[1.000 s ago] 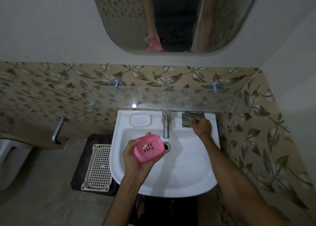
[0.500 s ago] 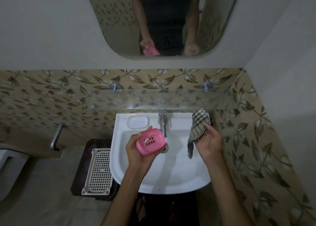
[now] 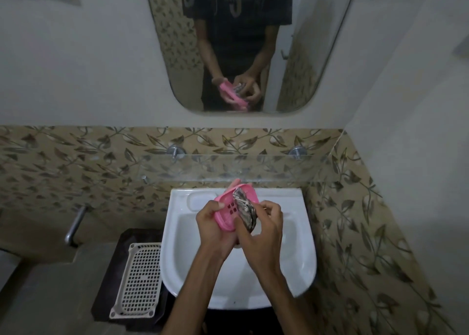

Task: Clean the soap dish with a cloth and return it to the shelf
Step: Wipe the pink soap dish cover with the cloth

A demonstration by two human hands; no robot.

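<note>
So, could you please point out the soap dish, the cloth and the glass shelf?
soap dish (image 3: 226, 211): head view, its slotted pink floor.
cloth (image 3: 245, 211): head view, middle of the bunched checked fabric.
glass shelf (image 3: 279, 168): head view, bare glass right of centre.

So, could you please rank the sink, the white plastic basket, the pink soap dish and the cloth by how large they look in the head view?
1. Sink
2. White plastic basket
3. Pink soap dish, though it is held nearer the camera
4. Checked cloth, bunched up, so unsure
</note>
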